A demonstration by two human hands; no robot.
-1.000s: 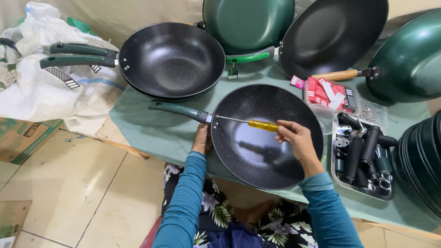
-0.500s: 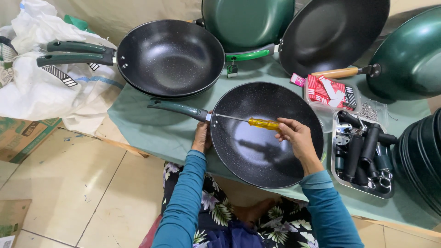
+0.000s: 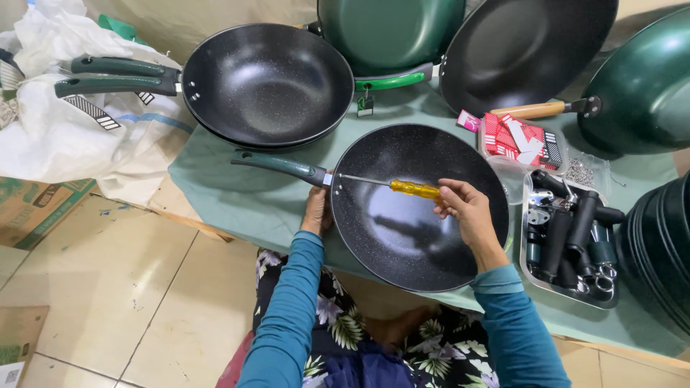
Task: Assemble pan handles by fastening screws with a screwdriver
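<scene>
A black speckled wok pan (image 3: 402,230) with a dark green handle (image 3: 277,165) lies on the green-covered table in front of me. My right hand (image 3: 463,208) grips a screwdriver with a yellow handle (image 3: 413,189); its metal tip reaches the spot where the handle joins the pan's rim. My left hand (image 3: 316,210) holds the pan's outer rim just below that joint. Both arms wear teal sleeves.
Two stacked black pans (image 3: 266,82) with green handles sit at the back left, more green and black pans (image 3: 528,50) behind. A metal tray (image 3: 535,276) of black handles and screws lies at the right, a red box (image 3: 514,136) above it, white sacks (image 3: 65,136) at left.
Hardly anything differs: the screwdriver stays at the handle joint and both hands keep their places; only the view has shifted slightly.
</scene>
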